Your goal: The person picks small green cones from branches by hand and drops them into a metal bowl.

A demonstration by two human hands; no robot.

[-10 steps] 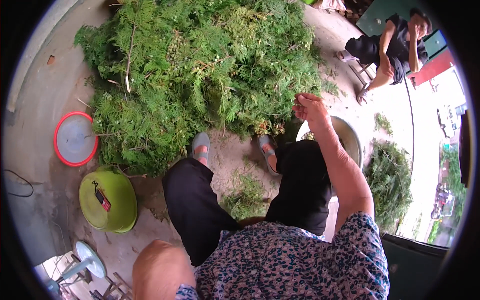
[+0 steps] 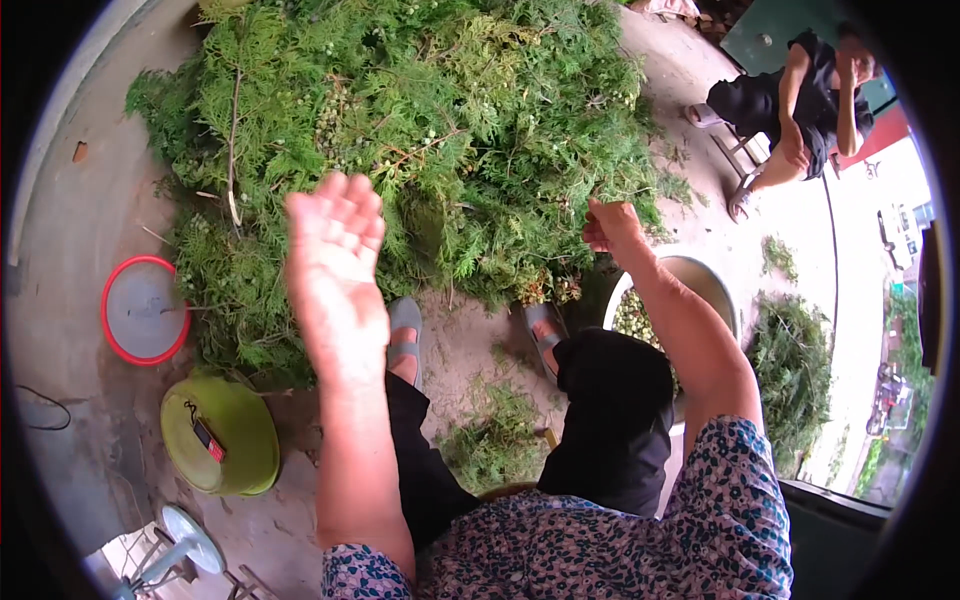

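Observation:
A large heap of green conifer branches (image 2: pixel 430 170), dotted with small pale green cones, spreads before my feet. My left hand (image 2: pixel 338 260) is raised over the heap's near left part, palm up and fingers extended, holding nothing. My right hand (image 2: pixel 612 228) hovers at the heap's right edge with its fingers curled in. Whatever may be inside those fingers is hidden. Just below that hand stands a pale round tub (image 2: pixel 722 277) beside my right knee. Small green cones (image 2: pixel 632 322) lie in it, partly covered by my forearm and leg.
To the left are a red-rimmed basin (image 2: pixel 148 350) and an upturned green basin (image 2: pixel 260 450) with a small red phone (image 2: pixel 209 440) on it. Loose sprigs (image 2: pixel 495 430) lie between my feet. More branches (image 2: pixel 787 370) lie right of the tub. A seated person (image 2: pixel 800 110) is at far right.
My left hand has risen from the lower edge to above the branches, turning palm up. My right hand stays near the same spot, its fingers curled. The view has shifted slightly.

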